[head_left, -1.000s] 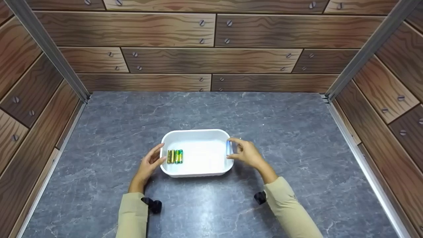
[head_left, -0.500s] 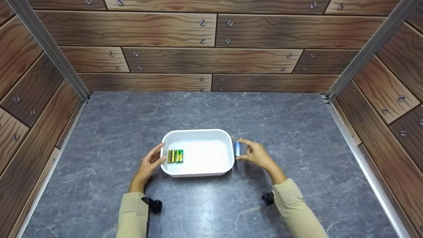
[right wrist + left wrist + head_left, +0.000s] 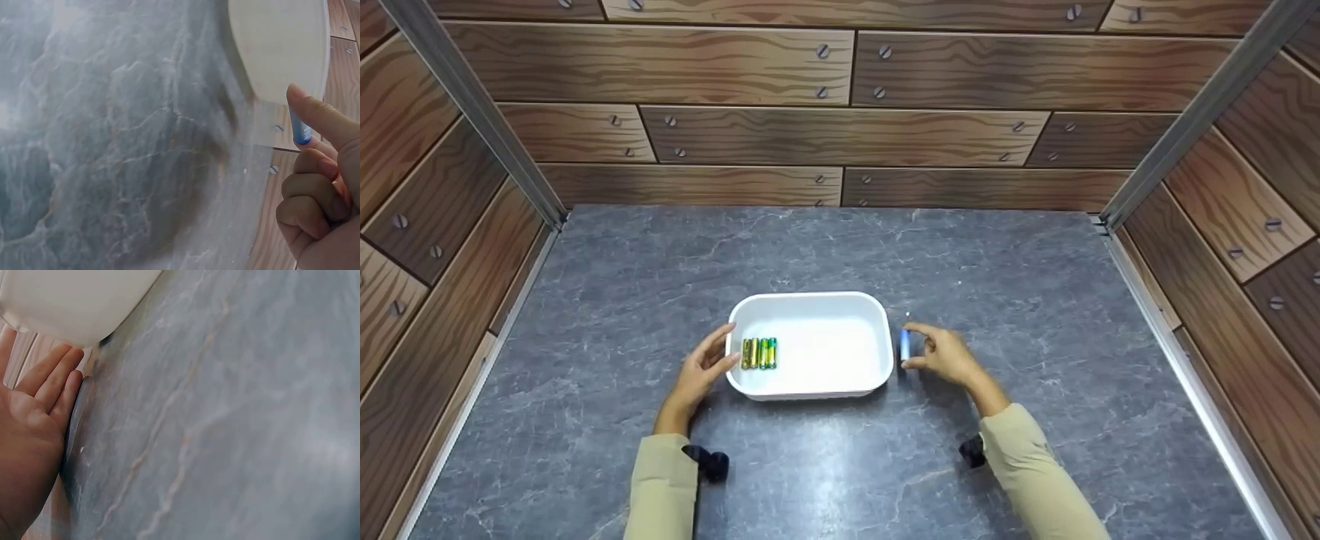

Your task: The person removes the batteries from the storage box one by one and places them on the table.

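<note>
The right hand has its grip drawn together on a slim blue cylinder, held end to end: the forefinger meets the far end, the thumb the near one. In the right wrist view the remaining fingers fold in toward the palm. The cylinder is just outside the right side of a white tray, apart from its wall; whether it touches the worktop cannot be told.

The left hand has its grip spread wide, thumb and forefinger apart, both touching the tray's left rim; the left wrist view shows the other fingers fairly straight beside the outer wall.

The tray is smooth, a rounded rectangle with a narrow lip. Near its left end, four shiny green-and-gold batteries lie side by side, parallel to the blue cylinder. The worktop is grey, marbled with pale and rusty veins, and throws back a soft glare. Wood-patterned walls show dark grain and slotted screw heads.
</note>
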The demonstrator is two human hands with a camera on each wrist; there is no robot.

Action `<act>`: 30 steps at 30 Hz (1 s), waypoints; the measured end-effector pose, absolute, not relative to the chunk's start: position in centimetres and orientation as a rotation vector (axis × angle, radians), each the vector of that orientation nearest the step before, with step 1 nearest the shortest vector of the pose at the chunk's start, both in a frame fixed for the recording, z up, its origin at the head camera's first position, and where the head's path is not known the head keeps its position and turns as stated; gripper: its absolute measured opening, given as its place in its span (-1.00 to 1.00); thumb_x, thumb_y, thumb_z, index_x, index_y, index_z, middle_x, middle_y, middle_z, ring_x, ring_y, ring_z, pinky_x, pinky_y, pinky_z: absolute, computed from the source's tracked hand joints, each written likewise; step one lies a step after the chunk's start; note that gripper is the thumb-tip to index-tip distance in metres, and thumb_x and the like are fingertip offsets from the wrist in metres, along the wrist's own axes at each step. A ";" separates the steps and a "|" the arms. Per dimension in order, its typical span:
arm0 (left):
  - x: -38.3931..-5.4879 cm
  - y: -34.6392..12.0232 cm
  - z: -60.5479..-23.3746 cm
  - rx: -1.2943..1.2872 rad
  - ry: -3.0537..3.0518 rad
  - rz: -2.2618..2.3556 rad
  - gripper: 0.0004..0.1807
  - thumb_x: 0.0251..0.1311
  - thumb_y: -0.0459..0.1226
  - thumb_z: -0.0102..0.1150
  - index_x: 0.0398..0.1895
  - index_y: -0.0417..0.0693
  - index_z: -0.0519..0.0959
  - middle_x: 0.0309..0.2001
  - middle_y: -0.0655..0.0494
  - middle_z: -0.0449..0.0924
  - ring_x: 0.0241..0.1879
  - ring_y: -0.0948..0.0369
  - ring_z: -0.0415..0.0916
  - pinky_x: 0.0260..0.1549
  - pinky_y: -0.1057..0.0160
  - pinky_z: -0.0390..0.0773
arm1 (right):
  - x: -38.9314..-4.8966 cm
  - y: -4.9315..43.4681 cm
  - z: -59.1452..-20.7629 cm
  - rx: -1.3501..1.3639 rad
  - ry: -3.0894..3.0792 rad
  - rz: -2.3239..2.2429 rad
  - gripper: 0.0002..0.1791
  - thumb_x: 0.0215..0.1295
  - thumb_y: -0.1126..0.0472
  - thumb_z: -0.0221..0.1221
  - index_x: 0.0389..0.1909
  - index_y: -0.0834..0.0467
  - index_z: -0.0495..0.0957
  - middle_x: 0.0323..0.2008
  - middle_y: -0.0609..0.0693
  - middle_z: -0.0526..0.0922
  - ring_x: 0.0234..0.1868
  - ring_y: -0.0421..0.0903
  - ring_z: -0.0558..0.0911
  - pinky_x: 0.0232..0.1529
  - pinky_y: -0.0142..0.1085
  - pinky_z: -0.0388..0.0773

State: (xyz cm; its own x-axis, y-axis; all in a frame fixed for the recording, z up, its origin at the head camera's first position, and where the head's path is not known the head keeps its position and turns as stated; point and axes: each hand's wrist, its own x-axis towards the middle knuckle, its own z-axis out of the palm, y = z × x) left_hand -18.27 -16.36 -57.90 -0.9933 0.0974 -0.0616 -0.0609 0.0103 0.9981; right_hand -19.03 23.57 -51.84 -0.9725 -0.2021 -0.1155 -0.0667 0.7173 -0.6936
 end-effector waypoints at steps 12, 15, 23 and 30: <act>-18.3 -16.5 -58.0 0.050 2.171 2.126 -0.37 0.23 -0.41 0.17 0.38 -0.22 0.28 0.33 -0.34 0.35 0.32 -0.13 0.37 0.05 0.51 0.45 | -19.8 24.1 -53.4 -0.235 2.731 -1.027 -0.35 -0.04 0.29 0.44 0.14 0.30 0.49 -0.70 -0.13 0.34 -0.68 -0.26 0.27 -0.63 -0.45 0.19; -18.3 -16.5 -58.0 0.065 2.160 2.143 -0.37 0.23 -0.42 0.17 0.38 -0.24 0.27 0.32 -0.36 0.35 0.31 -0.13 0.37 0.05 0.51 0.46 | -20.0 24.1 -53.6 -0.238 2.744 -0.986 -0.34 -0.05 0.26 0.45 0.14 0.29 0.49 -0.71 -0.13 0.35 -0.69 -0.26 0.28 -0.62 -0.44 0.21; -18.3 -16.4 -58.3 0.066 2.176 2.141 -0.38 0.23 -0.40 0.18 0.37 -0.25 0.28 0.30 -0.38 0.37 0.27 -0.03 0.43 0.05 0.53 0.45 | -20.3 24.2 -54.2 -0.249 2.763 -0.945 -0.32 -0.10 0.25 0.47 0.13 0.27 0.51 -0.69 -0.09 0.42 -0.66 -0.24 0.32 -0.59 -0.41 0.26; -18.3 -16.4 -58.1 0.060 2.142 2.148 -0.38 0.24 -0.44 0.14 0.39 -0.26 0.25 0.32 -0.37 0.35 0.33 -0.17 0.32 0.05 0.54 0.43 | -20.5 24.2 -54.3 -0.256 2.750 -0.932 -0.32 -0.08 0.22 0.47 0.14 0.25 0.50 -0.66 -0.10 0.41 -0.63 -0.23 0.33 -0.55 -0.41 0.27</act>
